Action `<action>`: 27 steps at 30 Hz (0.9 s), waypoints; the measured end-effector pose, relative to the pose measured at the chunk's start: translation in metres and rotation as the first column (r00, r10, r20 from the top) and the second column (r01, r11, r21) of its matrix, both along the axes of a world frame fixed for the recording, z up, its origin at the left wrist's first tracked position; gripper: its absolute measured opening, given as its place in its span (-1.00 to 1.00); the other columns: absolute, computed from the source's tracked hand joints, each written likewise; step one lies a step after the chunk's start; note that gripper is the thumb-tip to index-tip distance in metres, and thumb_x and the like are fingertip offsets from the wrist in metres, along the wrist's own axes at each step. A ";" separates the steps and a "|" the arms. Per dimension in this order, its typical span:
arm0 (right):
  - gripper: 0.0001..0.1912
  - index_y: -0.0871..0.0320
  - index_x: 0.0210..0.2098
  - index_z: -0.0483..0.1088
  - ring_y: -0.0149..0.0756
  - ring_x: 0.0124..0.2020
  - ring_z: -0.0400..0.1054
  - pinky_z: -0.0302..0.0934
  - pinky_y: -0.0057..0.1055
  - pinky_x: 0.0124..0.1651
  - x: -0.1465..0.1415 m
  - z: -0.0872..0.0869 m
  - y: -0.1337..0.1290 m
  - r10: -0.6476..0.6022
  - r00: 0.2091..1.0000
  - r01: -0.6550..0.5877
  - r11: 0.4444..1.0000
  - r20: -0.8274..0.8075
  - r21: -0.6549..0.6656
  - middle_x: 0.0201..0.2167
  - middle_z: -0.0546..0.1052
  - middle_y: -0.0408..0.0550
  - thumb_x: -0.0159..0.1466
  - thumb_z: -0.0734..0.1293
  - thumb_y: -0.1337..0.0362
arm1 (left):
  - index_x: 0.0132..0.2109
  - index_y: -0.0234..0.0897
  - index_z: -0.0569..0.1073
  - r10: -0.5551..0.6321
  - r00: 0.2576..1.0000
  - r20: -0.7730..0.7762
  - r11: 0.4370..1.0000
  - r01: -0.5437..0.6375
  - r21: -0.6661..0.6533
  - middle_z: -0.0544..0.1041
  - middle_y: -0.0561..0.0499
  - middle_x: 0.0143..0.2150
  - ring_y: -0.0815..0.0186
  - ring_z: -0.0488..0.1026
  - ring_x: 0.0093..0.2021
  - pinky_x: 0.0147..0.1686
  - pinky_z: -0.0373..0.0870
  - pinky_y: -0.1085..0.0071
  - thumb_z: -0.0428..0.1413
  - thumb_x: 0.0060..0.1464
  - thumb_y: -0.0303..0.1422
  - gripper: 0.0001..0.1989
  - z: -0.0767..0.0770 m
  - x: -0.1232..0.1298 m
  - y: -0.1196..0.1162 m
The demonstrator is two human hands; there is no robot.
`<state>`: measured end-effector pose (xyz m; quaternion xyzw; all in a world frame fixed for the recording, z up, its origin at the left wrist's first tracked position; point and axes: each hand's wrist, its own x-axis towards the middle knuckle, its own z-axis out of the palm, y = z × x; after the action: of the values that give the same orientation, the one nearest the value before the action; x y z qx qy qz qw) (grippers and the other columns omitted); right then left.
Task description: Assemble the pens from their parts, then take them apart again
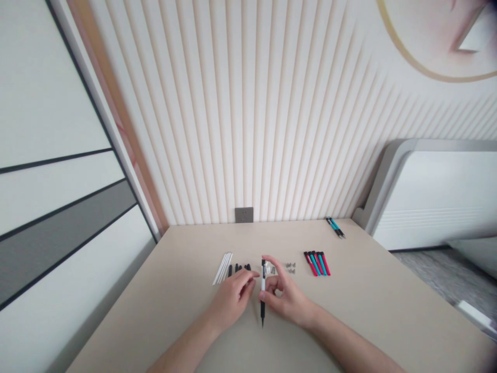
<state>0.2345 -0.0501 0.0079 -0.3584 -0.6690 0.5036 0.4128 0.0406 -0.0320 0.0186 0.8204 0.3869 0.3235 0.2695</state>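
My right hand [285, 295] holds a black-and-white pen [263, 285] upright, tip down, its thumb at the barrel and the index finger at the top end. To the left of the pen is my left hand [235, 298], fingers bent and drawn together; whether anything is between them is too small to tell. Several black pen parts [236, 268] lie just beyond my left hand, partly hidden by it. White thin rods [222, 268] rest further left. Behind my right hand are small clear parts [269, 268] and small metallic pieces [290, 268].
Several red and teal pen barrels [317, 263] lie on the beige table [186, 311] at the right. Two finished-looking pens [335, 227] rest near its back right corner. A socket [244, 215] is on the ribbed wall behind.
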 end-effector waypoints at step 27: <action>-0.83 0.15 -0.37 0.44 -0.40 -0.46 0.28 0.08 -0.51 -0.38 0.003 0.002 0.002 -0.205 0.841 0.071 0.959 0.500 0.273 -0.50 0.45 -0.17 0.29 0.26 0.24 | -0.35 -0.32 0.39 0.415 0.734 0.537 0.880 -0.175 -0.442 0.34 0.10 -0.52 0.47 0.14 -0.60 -0.63 0.03 0.56 0.10 0.11 -0.02 -0.60 -0.001 -0.006 0.018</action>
<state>0.2377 -0.0478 0.0104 -0.4760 -0.7849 0.2696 0.2911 0.0345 -0.0141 0.0181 0.5309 0.4572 0.5358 0.4712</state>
